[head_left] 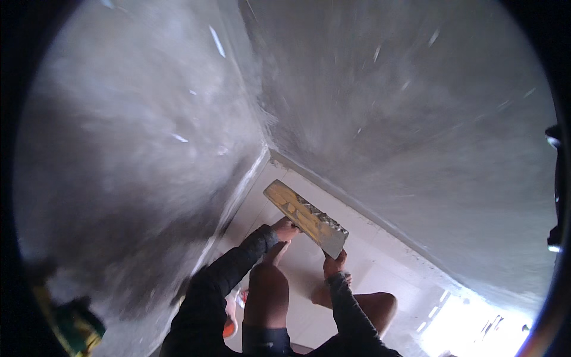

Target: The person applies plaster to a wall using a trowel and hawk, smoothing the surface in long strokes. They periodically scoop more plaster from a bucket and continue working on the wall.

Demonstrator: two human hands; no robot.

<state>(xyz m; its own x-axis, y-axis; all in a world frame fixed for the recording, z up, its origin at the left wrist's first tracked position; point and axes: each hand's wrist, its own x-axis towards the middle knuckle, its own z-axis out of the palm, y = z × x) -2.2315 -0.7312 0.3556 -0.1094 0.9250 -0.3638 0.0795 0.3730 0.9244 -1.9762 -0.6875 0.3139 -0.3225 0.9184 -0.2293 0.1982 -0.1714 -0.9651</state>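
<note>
A long rectangular plastering float [294, 208], yellowish-brown and smeared with grey mortar, lies across the middle of the head view, tilted down to the right. Lumps of wet mortar [321, 217] run along its far edge toward the right end, which is coated grey. My left hand [285, 229] is closed at the near edge of the float, its fingers partly hidden beneath the board. At the lower right end, my right hand [335, 265] grips the edge with fingers closed. Any handle underneath is hidden.
Two grey rendered walls, left [137, 149] and right [404, 119], meet in a corner ahead. Pale tiled floor [380, 268] lies below, with my bare knees [269, 291] over it. A bright patch [476, 327] shows at lower right, a green and yellow object [80, 327] at lower left.
</note>
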